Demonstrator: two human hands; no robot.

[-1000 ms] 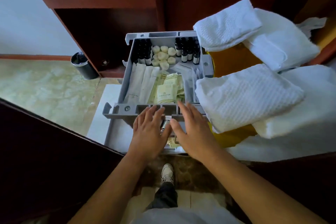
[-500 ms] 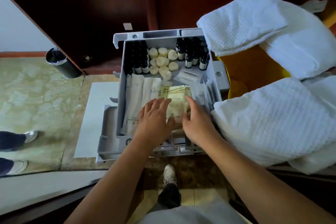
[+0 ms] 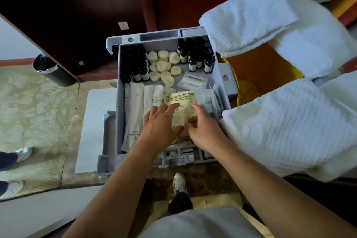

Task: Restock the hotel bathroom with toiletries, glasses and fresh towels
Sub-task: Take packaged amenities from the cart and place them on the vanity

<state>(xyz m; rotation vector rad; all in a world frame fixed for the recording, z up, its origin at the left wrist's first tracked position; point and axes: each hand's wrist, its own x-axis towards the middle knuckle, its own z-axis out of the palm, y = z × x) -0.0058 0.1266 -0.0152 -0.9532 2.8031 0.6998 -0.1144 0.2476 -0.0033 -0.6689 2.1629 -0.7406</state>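
A grey supply tray [image 3: 225, 83] on the cart holds small dark bottles [image 3: 135, 63], round wrapped soaps [image 3: 164, 65], long white sachets [image 3: 135, 106] and a stack of cream packets [image 3: 182, 102]. My left hand [image 3: 160, 123] lies flat on the cream packets, fingers spread. My right hand [image 3: 202, 127] pinches the near edge of the top cream packet with thumb and fingertips. Folded white towels [image 3: 289, 127] are piled to the right of the tray.
More white towels [image 3: 249, 15] drape over a yellow bag [image 3: 260, 75] at the back right. Behind the cart stands dark wooden cabinetry [image 3: 77, 25]. A black bin [image 3: 52, 71] sits on the floor at left. Another person's shoes [image 3: 21, 154] show at the left edge.
Both hands have moved from the tray's near rim forward into the tray and onto the cream packets. The view has come closer to the cart.
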